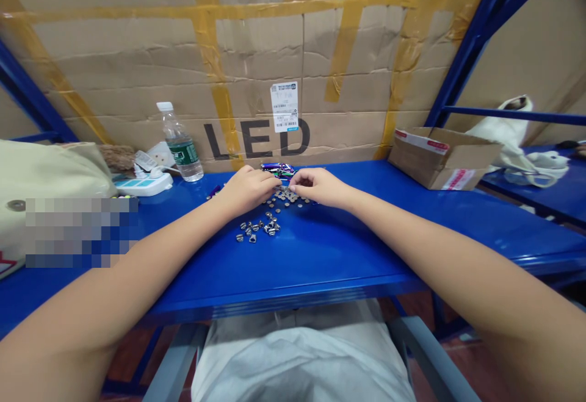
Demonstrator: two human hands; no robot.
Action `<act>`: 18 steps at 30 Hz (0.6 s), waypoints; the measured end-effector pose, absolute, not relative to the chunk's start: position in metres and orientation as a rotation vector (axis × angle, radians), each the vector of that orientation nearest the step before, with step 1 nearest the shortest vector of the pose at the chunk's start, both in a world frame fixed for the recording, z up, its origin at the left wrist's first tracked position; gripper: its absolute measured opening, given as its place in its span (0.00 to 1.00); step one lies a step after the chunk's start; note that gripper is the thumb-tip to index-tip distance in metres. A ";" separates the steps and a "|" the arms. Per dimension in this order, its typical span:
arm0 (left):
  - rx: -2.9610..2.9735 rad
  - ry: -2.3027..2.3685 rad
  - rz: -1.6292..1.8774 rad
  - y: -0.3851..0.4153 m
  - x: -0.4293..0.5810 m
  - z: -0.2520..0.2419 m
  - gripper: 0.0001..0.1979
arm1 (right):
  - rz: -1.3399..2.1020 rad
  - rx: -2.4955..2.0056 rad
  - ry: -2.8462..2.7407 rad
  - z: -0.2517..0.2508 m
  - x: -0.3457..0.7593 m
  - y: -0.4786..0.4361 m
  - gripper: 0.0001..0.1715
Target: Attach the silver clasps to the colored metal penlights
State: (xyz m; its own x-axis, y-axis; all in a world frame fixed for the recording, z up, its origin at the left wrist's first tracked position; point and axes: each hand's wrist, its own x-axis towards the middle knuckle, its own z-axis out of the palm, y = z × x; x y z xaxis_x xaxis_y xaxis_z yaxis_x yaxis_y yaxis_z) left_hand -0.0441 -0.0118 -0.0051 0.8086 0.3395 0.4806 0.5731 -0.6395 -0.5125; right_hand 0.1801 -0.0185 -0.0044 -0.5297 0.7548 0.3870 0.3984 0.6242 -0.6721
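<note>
My left hand (253, 187) is closed, its fingers bent and pressed together above the blue table (315, 249). Opposite it, my right hand (320, 186) pinches with thumb and forefinger. The fingertips of both hands nearly meet, and whatever they hold is too small to make out. Just below them lie several small, round silvery discs (286, 196), spread in a loose pile. Nearer to me are several small shiny metal pieces (253, 228) with dark grooves. Behind the hands rests a bundle of shiny purple and green slim items (278, 169), partly hidden by my fingers.
A water bottle (182, 146) stands at the back left beside a white power strip (144, 183). A pale bag (50, 173) sits at the far left. An open cardboard box (442, 158) is on the right. A large taped carton (256, 54) walls off the back.
</note>
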 end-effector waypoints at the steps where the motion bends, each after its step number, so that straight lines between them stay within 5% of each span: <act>1: -2.322 -0.681 -0.454 -0.012 -0.044 -0.005 0.10 | 0.684 -0.899 -2.172 -0.004 0.180 -0.019 0.06; 18: -2.322 -0.771 -0.524 -0.015 -0.038 -0.010 0.10 | 0.386 -0.864 -2.199 -0.009 0.175 -0.018 0.05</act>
